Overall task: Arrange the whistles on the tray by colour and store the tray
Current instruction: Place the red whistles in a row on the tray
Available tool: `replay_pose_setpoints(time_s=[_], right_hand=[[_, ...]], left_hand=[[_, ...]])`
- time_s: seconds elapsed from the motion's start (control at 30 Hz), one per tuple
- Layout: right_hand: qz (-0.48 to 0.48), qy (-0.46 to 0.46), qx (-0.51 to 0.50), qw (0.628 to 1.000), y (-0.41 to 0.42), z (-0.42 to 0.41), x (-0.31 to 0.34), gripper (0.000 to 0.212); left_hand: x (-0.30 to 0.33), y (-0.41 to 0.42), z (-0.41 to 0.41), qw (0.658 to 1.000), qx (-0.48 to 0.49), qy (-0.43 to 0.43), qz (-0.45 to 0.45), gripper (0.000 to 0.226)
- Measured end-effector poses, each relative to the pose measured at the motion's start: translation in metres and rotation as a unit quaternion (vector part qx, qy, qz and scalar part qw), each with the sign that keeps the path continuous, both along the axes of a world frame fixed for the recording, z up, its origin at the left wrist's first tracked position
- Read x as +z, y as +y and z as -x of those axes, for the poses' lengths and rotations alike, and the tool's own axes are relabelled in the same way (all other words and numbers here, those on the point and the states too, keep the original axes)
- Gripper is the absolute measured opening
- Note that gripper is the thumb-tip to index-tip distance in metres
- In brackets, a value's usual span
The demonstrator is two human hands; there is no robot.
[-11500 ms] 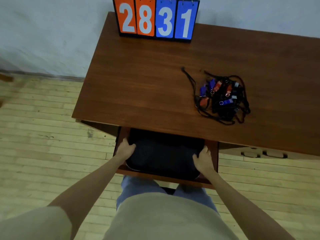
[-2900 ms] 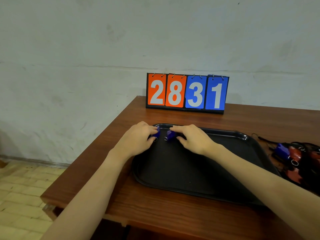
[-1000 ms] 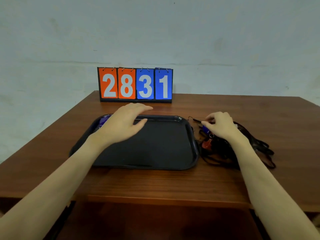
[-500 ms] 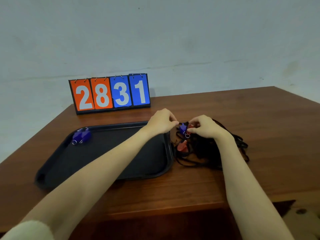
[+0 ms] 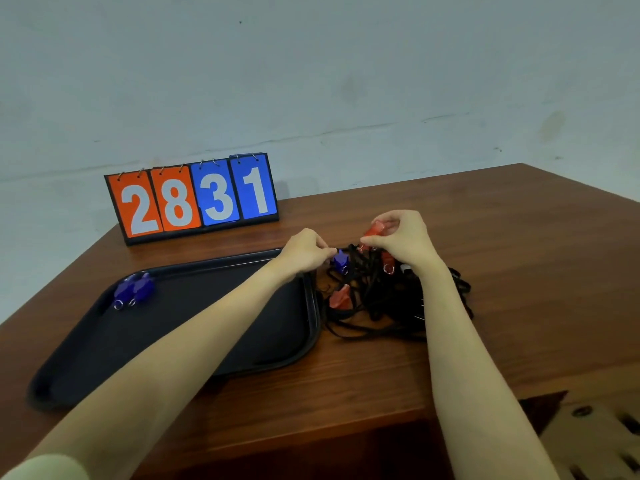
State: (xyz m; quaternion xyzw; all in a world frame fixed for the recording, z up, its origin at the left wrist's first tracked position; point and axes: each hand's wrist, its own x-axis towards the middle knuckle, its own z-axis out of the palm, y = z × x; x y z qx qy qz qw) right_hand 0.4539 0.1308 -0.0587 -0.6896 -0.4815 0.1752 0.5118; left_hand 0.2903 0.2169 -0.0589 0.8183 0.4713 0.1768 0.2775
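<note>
**Both hands working at the whistle tangle beside the tray**

The left hand [image 5: 306,252] reaches across the tray's far right corner, forearm stretched out from 7 o'clock, its grip pinched shut at the fingertips just beside a blue whistle [image 5: 341,260]; whether it nips the whistle itself or a black cord I cannot tell. The right hand [image 5: 403,237] comes in from 5 o'clock, wrist raised above the pile, its grip closed on a red whistle [image 5: 377,228] lifted clear of the heap.

The tangle of black lanyards [image 5: 374,299] lies on the brown counter [image 5: 519,271], touching the tray's right edge at 3 o'clock. Within it show another red whistle [image 5: 341,299] near the tray and one more [image 5: 387,260] under the right wrist, with a metal ring.

The black tray [image 5: 242,358] sits at 9 o'clock from the pile. Two blue whistles [image 5: 135,291] lie side by side, touching, in its far left corner, rings pointing toward the viewer. A scoreboard [image 5: 194,197] reading 2831 stands behind the tray at 12 o'clock.
</note>
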Motion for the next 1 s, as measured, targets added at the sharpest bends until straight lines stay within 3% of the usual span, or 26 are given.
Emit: replay_pose_setpoints(time_s=[0.13, 0.3, 0.53, 0.63, 0.73, 0.8, 1.0], right_hand=[[-0.060, 0.033, -0.065, 0.996, 0.002, -0.005, -0.001, 0.045], [-0.068, 0.032, -0.064, 0.995, 0.005, -0.003, -0.002, 0.046], [-0.040, -0.027, -0.014, 0.999, 0.013, 0.014, -0.003, 0.052], [-0.041, -0.050, 0.035, 0.997, 0.011, 0.031, 0.001, 0.053], [-0.046, -0.015, 0.099, 0.994, 0.008, 0.063, 0.006, 0.053], [-0.045, -0.015, 0.136, 0.990, 0.010, 0.088, 0.012, 0.053], [-0.038, -0.058, 0.207, 0.976, 0.020, 0.151, 0.036, 0.054]], left_hand=[[0.000, -0.001, -0.008, 1.000, -0.001, 0.028, -0.008, 0.035], [-0.002, -0.006, -0.012, 0.997, -0.008, 0.063, -0.044, 0.032], [0.002, -0.023, 0.021, 0.983, 0.026, -0.084, -0.162, 0.039], [0.008, -0.027, 0.060, 0.978, 0.039, -0.129, -0.157, 0.041], [0.008, -0.026, 0.112, 0.976, 0.100, -0.128, -0.144, 0.047], [0.003, -0.025, 0.148, 0.974, 0.144, -0.102, -0.139, 0.045], [-0.007, -0.025, 0.220, 0.947, 0.234, 0.094, -0.198, 0.040]])
